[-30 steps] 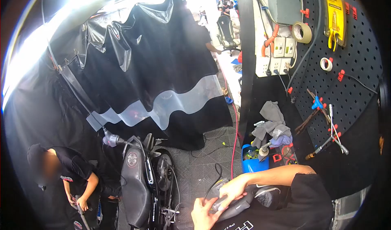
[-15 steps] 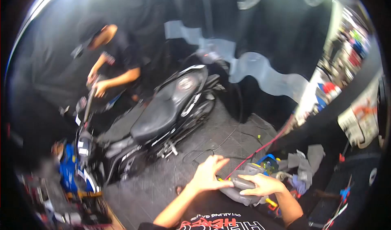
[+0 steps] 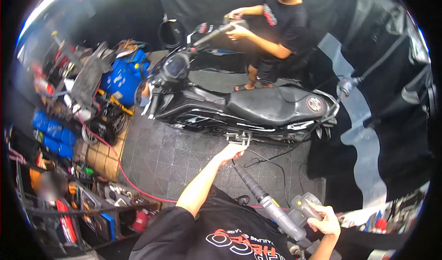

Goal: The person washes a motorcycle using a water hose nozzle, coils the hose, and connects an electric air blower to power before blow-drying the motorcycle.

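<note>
My right hand point(image 3: 325, 221) is wrapped around the handle of a grey hand-held blower point(image 3: 282, 217). The blower's long dark nozzle point(image 3: 249, 181) points up and left toward the motorcycle. My left hand point(image 3: 233, 153) reaches out beside the nozzle tip, just below the motorcycle's metal footpeg point(image 3: 238, 139). Its fingers look stretched out; whether they touch the footpeg is unclear. The black motorcycle point(image 3: 267, 107) stands across the view, with its handlebar at the left and its seat at the right.
Beyond the motorcycle, a person point(image 3: 285, 25) in black holds another blower point(image 3: 221, 33) toward the handlebar. A pink hose point(image 3: 120, 168) and black cable point(image 3: 286, 181) run over the tiled floor. At the left are a blue container point(image 3: 123, 79) and crowded shelving point(image 3: 69, 211). Black curtains hang behind.
My view has swung left and come closer to the motorcycle. The blower's nozzle now shows pointing forward. My left hand has moved away from the blower body, out toward the footpeg.
</note>
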`<state>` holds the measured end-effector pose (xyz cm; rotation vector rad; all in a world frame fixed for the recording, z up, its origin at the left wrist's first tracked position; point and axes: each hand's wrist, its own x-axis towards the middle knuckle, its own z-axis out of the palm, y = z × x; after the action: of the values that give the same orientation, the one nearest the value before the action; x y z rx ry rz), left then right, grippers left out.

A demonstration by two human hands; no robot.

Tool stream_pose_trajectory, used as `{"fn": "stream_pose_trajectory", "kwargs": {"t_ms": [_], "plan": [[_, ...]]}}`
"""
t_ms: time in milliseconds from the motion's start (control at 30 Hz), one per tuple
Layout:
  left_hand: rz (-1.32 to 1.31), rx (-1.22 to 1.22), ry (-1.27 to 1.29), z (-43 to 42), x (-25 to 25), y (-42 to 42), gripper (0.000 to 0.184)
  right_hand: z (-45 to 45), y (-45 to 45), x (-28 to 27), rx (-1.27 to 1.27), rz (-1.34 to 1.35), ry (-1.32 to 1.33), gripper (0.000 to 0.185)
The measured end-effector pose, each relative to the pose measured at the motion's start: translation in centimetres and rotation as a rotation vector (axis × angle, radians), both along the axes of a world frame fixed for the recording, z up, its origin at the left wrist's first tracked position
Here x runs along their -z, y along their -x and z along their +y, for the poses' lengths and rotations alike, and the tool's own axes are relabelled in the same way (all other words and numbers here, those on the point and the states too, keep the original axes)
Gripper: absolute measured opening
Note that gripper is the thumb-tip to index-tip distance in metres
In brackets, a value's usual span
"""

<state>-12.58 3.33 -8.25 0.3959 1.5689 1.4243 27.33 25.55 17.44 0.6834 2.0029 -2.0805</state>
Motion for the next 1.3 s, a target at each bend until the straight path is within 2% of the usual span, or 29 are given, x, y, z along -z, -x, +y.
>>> {"fn": "stream_pose_trajectory", "kwargs": {"t_ms": [67, 167, 200, 300, 333, 367, 433, 500, 533, 633, 667, 767, 800, 900, 933, 967, 1033, 1167, 1200, 1300], "plan": [[-0.145, -0.077, -0.077, -2.9, -0.8, 1.6, 0.041, -0.8, 3.1, -0.4, 0.033, 0.033, 0.064, 0.064], [-0.44, -0.338, -0.257, -5.4, 2.0, 3.1, 0.041, -1.5, 7.4, 0.0, -0.066, 0.065, 0.036, 0.064], [-0.454, -0.408, -0.369, -6.4, 4.5, 4.1, 0.046, -2.0, 9.4, 0.0, -0.108, 0.084, 0.014, 0.061], [-0.61, -0.482, -0.503, -9.3, 5.7, 6.0, 0.049, -5.9, 17.0, -0.7, -0.113, 0.126, 0.075, 0.054], [-0.52, -0.485, -0.456, -10.2, 5.3, 5.6, 0.049, -7.4, 19.6, -0.8, -0.137, 0.109, 0.011, 0.05], [-0.587, -0.453, -0.498, -10.9, 5.6, 5.6, 0.046, -8.7, 22.0, -0.1, -0.149, 0.138, 0.007, 0.048], [-0.549, -0.502, -0.426, -11.7, 4.0, 4.8, 0.067, -12.4, 27.5, -0.1, -0.102, 0.124, 0.039, 0.051], [-0.595, -0.391, -0.479, -13.6, 2.4, 4.9, 0.075, -15.6, 33.0, 0.6, -0.054, 0.098, 0.089, 0.052], [-0.666, -0.396, -0.585, -14.1, 3.1, 5.0, 0.07, -16.7, 35.4, 1.6, -0.016, 0.049, 0.162, 0.049], [-0.742, -0.637, -0.384, -15.7, -2.1, 6.6, 0.083, -19.0, 41.8, 6.1, 0.098, -0.011, 0.325, 0.04], [-0.829, -0.67, -0.451, -16.9, -1.4, 7.8, 0.081, -19.2, 43.6, 7.4, 0.14, -0.083, 0.359, 0.041], [-0.52, -0.636, -0.304, -19.7, 2.2, 10.0, 0.08, -18.1, 46.6, 13.5, 0.233, -0.137, 0.67, 0.045], [-0.355, -0.541, -0.224, -21.0, 3.3, 10.9, 0.076, -17.6, 46.8, 15.2, 0.212, -0.108, 0.838, 0.047], [0.233, -0.561, -0.182, -21.0, 5.5, 12.5, 0.068, -18.8, 46.8, 15.9, 0.404, -0.096, 0.669, 0.048], [0.211, -0.49, -0.194, -21.7, 0.2, 13.8, 0.061, -18.7, 46.2, 16.8, 0.401, -0.046, 0.793, 0.047], [0.226, -0.461, -0.198, -21.5, -0.5, 15.0, 0.06, -19.0, 46.1, 16.7, 0.465, -0.011, 0.784, 0.047], [0.254, -0.394, -0.202, -20.7, -0.9, 16.3, 0.057, -20.1, 45.7, 16.5, 0.601, 0.062, 0.767, 0.048], [0.259, -0.311, -0.281, -17.5, 0.2, 18.2, 0.064, -18.8, 45.6, 17.1, 0.609, 0.211, 0.745, 0.049], [0.172, -0.291, -0.335, -16.7, 0.0, 18.3, 0.072, -18.7, 45.8, 16.6, 0.641, 0.218, 0.685, 0.05], [0.191, -0.272, -0.362, -14.9, -1.0, 17.8, 0.073, -17.6, 45.9, 15.2, 0.644, 0.25, 0.663, 0.051]]}}
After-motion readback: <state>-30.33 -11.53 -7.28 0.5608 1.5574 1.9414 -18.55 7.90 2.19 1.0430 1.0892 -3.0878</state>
